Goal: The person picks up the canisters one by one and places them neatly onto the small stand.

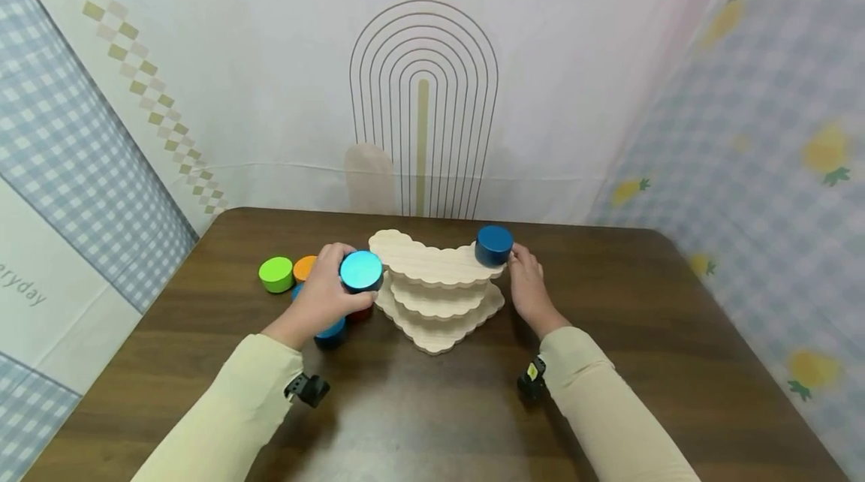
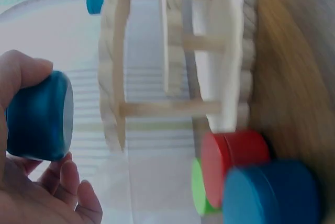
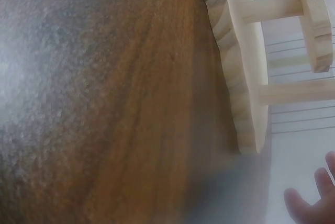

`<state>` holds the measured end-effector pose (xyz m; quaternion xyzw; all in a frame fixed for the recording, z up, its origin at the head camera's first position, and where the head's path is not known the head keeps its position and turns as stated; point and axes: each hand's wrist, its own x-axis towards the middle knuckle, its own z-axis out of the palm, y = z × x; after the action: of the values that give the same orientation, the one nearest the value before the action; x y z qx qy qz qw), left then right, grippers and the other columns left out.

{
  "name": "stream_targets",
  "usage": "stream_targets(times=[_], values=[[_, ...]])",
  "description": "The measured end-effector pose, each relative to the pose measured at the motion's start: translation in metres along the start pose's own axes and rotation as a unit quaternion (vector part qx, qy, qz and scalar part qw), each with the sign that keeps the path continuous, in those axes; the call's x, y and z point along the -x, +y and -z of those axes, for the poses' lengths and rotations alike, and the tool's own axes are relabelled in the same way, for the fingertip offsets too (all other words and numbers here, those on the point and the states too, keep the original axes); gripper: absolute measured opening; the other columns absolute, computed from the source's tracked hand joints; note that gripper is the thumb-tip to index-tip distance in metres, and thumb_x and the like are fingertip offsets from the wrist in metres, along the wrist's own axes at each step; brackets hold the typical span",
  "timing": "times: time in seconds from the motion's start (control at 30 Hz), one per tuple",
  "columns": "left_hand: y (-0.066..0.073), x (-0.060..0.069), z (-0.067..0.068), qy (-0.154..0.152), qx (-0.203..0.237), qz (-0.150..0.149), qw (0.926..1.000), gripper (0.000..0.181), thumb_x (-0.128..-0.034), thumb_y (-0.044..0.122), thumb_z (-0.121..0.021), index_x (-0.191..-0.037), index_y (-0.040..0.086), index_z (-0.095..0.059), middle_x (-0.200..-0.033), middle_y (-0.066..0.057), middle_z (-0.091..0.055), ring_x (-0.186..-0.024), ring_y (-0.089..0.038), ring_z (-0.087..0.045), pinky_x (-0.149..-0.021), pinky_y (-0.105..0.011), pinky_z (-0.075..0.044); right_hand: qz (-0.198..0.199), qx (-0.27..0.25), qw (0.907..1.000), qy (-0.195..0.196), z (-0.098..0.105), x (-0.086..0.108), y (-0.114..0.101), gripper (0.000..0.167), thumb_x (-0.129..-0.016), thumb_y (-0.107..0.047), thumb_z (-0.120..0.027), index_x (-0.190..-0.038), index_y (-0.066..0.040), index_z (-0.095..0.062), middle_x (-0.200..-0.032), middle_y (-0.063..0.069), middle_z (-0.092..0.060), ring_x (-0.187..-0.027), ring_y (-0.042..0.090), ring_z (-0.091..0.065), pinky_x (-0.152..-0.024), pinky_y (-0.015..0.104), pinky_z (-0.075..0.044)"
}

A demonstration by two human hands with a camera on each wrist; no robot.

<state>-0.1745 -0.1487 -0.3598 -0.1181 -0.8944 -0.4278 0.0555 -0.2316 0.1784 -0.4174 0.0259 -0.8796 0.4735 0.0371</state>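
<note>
My left hand (image 1: pixel 323 293) grips a glossy blue round tin (image 1: pixel 361 272) between thumb and fingers. It holds the tin in the air beside the left end of a pale wooden tiered stand (image 1: pixel 432 260) with scalloped edges. In the left wrist view, round posts (image 2: pixel 170 109) join the tiers. A darker blue round tin (image 1: pixel 494 245) sits on the right end of the top tier. Close by, the right hand (image 1: pixel 530 287) has its fingertips at that end. Whether they touch the tin or the wood is unclear. Separate, loosely bent fingers (image 3: pixel 314 208) show in the right wrist view.
Left of the stand, on the brown wooden table (image 1: pixel 432 407), are a green tin (image 1: pixel 276 274), an orange tin (image 1: pixel 304 267), a red tin (image 2: pixel 235 158) and a blue tin (image 1: pixel 330 335). A printed curtain (image 1: pixel 290 91) hangs behind the table.
</note>
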Motion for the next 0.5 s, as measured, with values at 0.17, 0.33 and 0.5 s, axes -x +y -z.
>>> stream_targets(times=[0.17,0.33,0.5], values=[[0.021,-0.011,-0.012,0.001,-0.004,0.010,0.9999,0.064,-0.0747,0.020,-0.078,-0.124,-0.003,-0.045,-0.123,-0.020,-0.045,-0.115,-0.034,-0.040,-0.094,-0.053,-0.041,0.012,0.005,0.9999,0.004,0.001,0.000,0.003,0.048,-0.104,-0.028,-0.021,-0.144,-0.008,-0.036,-0.149,0.017,-0.033,-0.137,0.038,-0.021,-0.108,0.060,-0.020],[0.036,-0.021,-0.024,-0.008,-0.002,0.007,0.9999,0.066,-0.0760,0.022,-0.079,-0.127,-0.001,-0.044,-0.126,-0.018,-0.044,-0.119,-0.034,-0.036,-0.094,-0.054,-0.040,0.014,0.005,0.9999,0.002,0.001,0.001,0.004,0.048,-0.104,-0.029,-0.020,-0.144,-0.009,-0.037,-0.148,0.017,-0.033,-0.136,0.037,-0.022,-0.107,0.060,-0.021],[0.044,-0.029,-0.036,-0.007,-0.004,0.002,1.0000,0.063,-0.0756,0.021,-0.078,-0.125,-0.001,-0.046,-0.123,-0.018,-0.046,-0.118,-0.033,-0.036,-0.094,-0.053,-0.039,0.015,0.003,0.9999,0.001,-0.001,0.000,0.002,0.047,-0.104,-0.028,-0.020,-0.144,-0.009,-0.037,-0.148,0.017,-0.034,-0.135,0.037,-0.023,-0.107,0.060,-0.022]])
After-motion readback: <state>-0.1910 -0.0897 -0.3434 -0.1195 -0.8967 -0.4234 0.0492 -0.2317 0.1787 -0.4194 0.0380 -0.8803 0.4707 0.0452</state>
